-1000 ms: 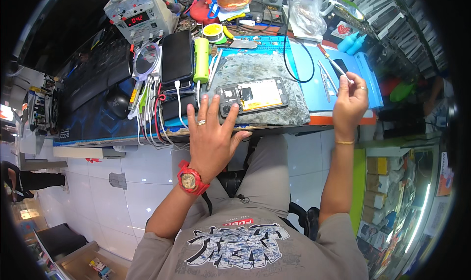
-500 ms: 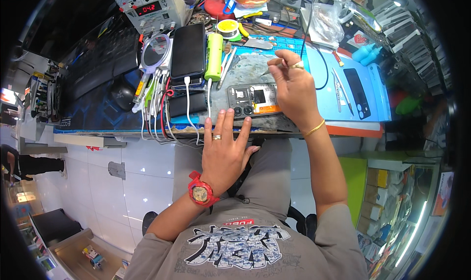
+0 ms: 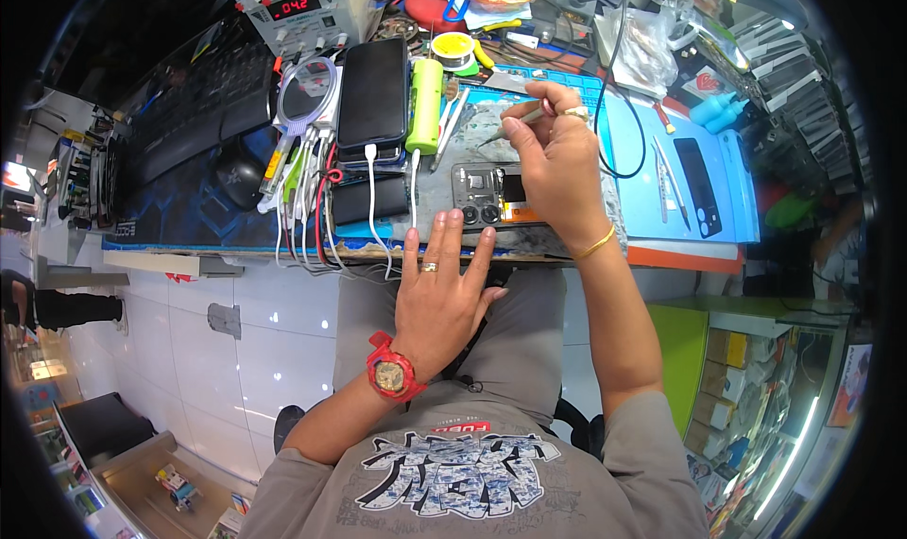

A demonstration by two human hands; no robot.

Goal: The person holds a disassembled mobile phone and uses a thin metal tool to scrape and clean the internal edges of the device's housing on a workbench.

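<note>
An opened phone (image 3: 480,195) lies on the grey work mat (image 3: 453,166), its round camera lenses and orange inner part showing. My right hand (image 3: 559,166) is above the phone's right end and covers part of it. Thumb and fingers pinch a thin pointed tool (image 3: 493,139), whose tip points left above the mat beyond the phone; its exact kind is unclear. My left hand (image 3: 442,289) is held flat with fingers spread, the fingertips at the bench's front edge just below the phone. Nothing is in it.
Left of the mat are a black phone (image 3: 372,95) with a white cable, a green cylindrical device (image 3: 426,107) and bundled cables. A power supply (image 3: 300,15) and solder spool (image 3: 453,50) stand behind. On the right, a blue mat (image 3: 635,194) carries a dark phone panel (image 3: 697,185).
My right hand has shifted left over the phone, bringing the tool tip left across the mat. The whole view has moved slightly; my left hand remains spread at the bench edge.
</note>
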